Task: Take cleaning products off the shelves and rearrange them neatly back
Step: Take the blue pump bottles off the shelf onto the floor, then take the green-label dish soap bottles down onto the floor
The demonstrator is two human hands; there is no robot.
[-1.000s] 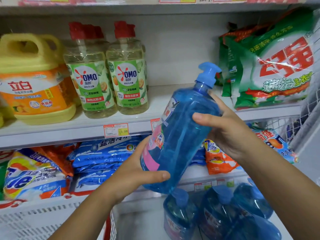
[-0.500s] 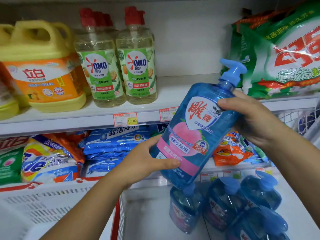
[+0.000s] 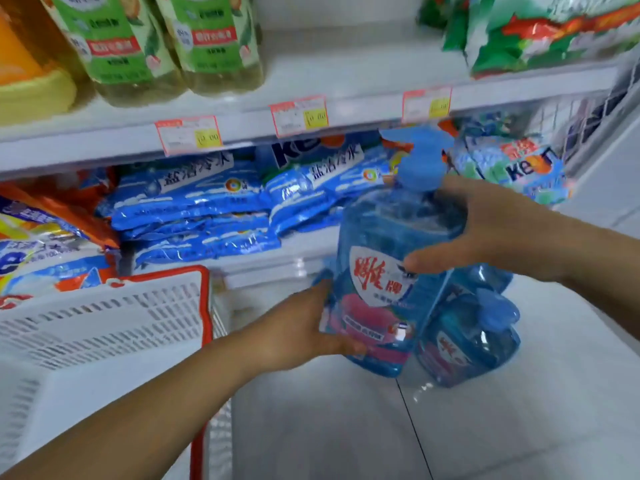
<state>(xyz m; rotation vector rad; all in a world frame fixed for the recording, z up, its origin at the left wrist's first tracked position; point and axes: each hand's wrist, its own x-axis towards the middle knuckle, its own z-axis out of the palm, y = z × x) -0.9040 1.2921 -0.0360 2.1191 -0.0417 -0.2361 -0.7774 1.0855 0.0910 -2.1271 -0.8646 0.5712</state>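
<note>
I hold a blue pump bottle point(image 3: 381, 271) with a red-and-white logo and a pink label, nearly upright, low in front of the bottom shelf. My left hand point(image 3: 304, 327) grips its lower left side near the base. My right hand point(image 3: 478, 230) grips its shoulder just under the blue pump, thumb across the front. Its base hangs just above the white floor of the bottom shelf point(image 3: 311, 427). Beside and behind it stand more blue pump bottles point(image 3: 467, 344), partly hidden by the held one.
A white plastic basket with a red rim point(image 3: 104, 327) stands at the lower left. Blue detergent bags point(image 3: 194, 209) are stacked on the middle shelf. Green-labelled clear bottles point(image 3: 207, 39), a yellow jug point(image 3: 31, 95) and green bags point(image 3: 540, 32) sit on the upper shelf.
Both hands have brought the blue bottle down from upper-shelf height and tipped it upright by the other blue bottles on the bottom shelf. My view has dropped with it.
</note>
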